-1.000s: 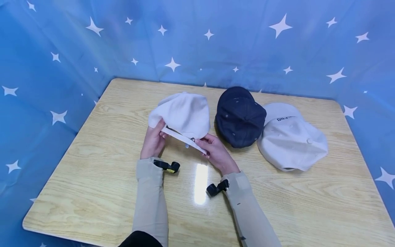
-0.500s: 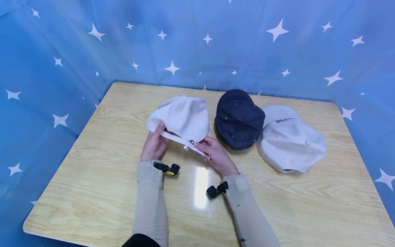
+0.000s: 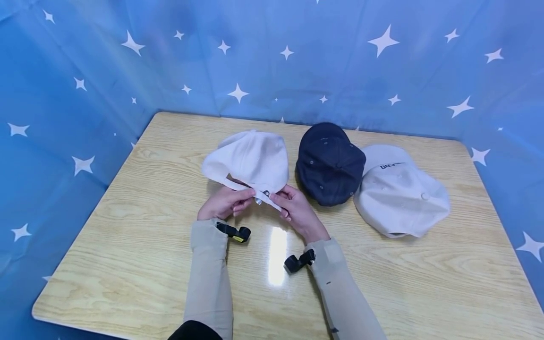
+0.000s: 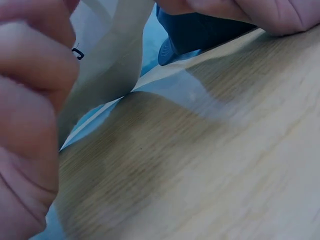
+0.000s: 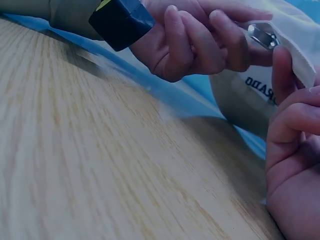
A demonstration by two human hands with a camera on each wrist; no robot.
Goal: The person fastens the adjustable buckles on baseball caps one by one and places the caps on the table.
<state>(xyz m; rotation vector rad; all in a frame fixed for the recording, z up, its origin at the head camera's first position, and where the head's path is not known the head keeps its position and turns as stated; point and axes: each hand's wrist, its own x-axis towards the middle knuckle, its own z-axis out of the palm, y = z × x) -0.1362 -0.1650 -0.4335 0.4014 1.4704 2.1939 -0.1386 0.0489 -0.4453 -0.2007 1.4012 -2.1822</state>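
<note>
A white baseball cap is held up over the left-centre of the table, its back opening and strap facing me. My left hand pinches the strap near its middle, thumb on top, beside the metal buckle. At the strap's right end, my right hand pinches it between thumb and fingers. The right wrist view shows the buckle between the two hands, with dark lettering lower on the cap. In the left wrist view, fingers cover much of the left side.
A navy cap lies just right of the held cap. Overlapping its right side is a light grey cap with dark lettering. All are on a wooden table, backed by a blue star-patterned curtain.
My left hand has slid right along the strap, from the left edge of the cap's opening to beside the buckle. The right hand keeps its grip; the cap stays almost in place.
</note>
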